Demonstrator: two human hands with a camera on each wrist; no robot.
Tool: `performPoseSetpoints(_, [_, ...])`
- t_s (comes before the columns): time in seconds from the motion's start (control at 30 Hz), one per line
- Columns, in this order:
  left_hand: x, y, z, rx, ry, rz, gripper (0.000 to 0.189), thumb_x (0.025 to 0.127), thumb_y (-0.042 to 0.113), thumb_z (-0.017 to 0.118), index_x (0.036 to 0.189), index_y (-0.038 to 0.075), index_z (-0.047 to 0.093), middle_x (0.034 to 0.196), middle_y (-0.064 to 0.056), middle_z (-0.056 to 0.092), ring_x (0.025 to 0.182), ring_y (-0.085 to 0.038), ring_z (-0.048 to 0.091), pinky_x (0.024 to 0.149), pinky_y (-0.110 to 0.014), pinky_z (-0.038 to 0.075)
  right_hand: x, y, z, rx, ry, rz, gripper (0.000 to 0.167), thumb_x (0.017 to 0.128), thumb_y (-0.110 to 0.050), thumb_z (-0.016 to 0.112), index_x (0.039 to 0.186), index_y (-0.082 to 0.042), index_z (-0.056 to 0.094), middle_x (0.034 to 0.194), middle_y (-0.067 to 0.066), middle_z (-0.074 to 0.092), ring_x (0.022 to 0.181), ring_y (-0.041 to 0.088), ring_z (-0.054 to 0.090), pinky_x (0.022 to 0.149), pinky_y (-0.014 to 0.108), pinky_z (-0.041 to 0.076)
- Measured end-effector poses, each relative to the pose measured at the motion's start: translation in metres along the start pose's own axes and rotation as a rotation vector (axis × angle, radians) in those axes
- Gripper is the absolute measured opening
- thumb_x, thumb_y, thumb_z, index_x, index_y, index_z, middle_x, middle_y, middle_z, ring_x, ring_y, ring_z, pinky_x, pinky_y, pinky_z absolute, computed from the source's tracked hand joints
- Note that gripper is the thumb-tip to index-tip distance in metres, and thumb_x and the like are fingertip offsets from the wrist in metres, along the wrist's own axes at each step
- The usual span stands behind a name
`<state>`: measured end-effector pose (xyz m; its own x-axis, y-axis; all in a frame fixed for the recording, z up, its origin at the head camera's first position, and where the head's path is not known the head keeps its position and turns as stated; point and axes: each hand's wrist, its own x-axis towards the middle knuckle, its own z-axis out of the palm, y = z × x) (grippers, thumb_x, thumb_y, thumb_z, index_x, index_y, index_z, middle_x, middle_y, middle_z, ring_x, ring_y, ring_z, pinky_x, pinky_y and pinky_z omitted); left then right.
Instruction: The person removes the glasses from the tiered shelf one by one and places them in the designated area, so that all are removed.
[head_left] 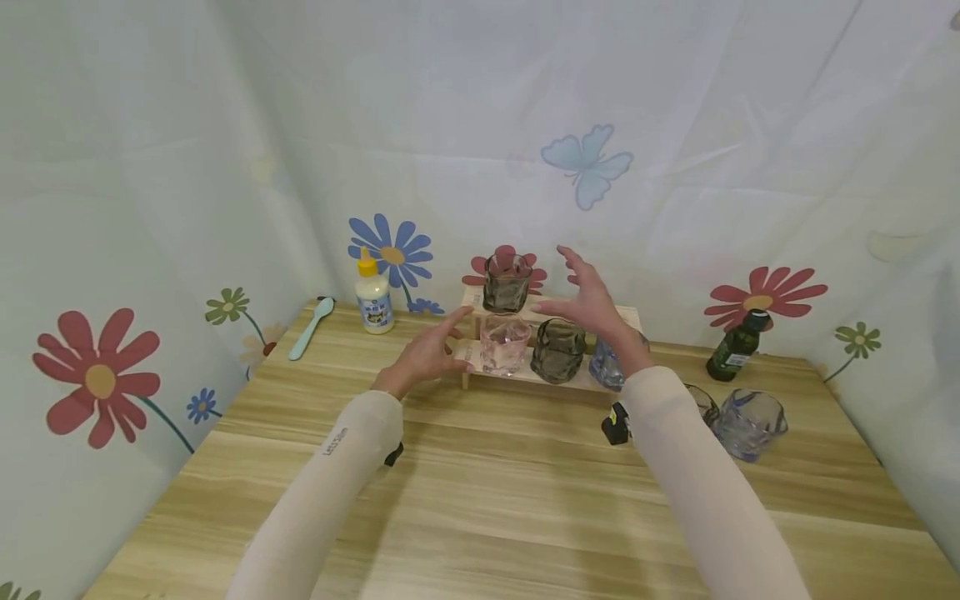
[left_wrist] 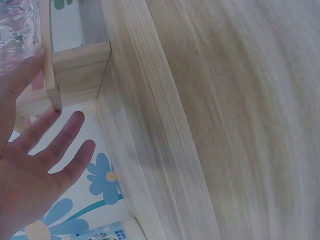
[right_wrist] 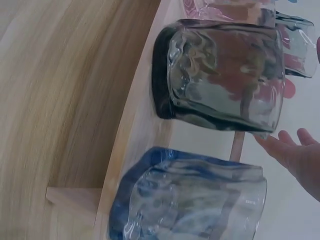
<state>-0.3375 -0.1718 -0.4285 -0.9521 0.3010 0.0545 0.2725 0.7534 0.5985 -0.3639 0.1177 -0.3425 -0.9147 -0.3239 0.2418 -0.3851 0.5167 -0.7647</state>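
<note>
A small two-tier wooden rack stands at the back of the table. On its upper tier, at the left, is a dark grey glass. The lower tier carries a pink glass, another dark grey glass and a blue glass, partly behind my right wrist in the head view. My left hand is at the rack's left end, fingers spread and thumb close to the pink glass; firm contact is unclear. Above the lower glasses, my right hand has its fingers apart and holds nothing.
On the table's right are a bluish glass, a grey glass partly behind my sleeve, and a dark green bottle. A yellow-capped bottle and a pale blue spoon sit back left. A flowered curtain hangs behind.
</note>
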Motion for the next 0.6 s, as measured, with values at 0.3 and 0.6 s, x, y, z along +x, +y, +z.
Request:
performPoseSetpoints(0.3, [-0.001, 0.001, 0.001, 0.001, 0.000, 0.001, 0.102, 0.081, 0.028, 0.085, 0.159, 0.035, 0.020, 0.138, -0.014, 0.061, 0.104, -0.034, 0.067, 0.090, -0.052, 0.054, 0.012, -0.006, 0.019, -0.033, -0.080, -0.047, 0.093, 0.084, -0.029, 0.081, 0.158, -0.015, 0.027, 0.163, 0.015, 0.026, 0.148, 0.042, 0.029, 0.116, 0.059, 0.033])
performPoseSetpoints(0.6, [-0.001, 0.001, 0.000, 0.002, 0.003, -0.007, 0.103, 0.080, 0.029, 0.085, 0.159, 0.036, 0.020, 0.138, -0.013, 0.061, 0.104, -0.033, 0.067, 0.089, -0.051, 0.054, 0.023, -0.015, 0.034, -0.030, -0.074, -0.177, 0.087, 0.083, -0.017, 0.082, 0.154, -0.001, 0.033, 0.150, 0.025, 0.043, 0.141, 0.042, 0.037, 0.113, 0.061, 0.034])
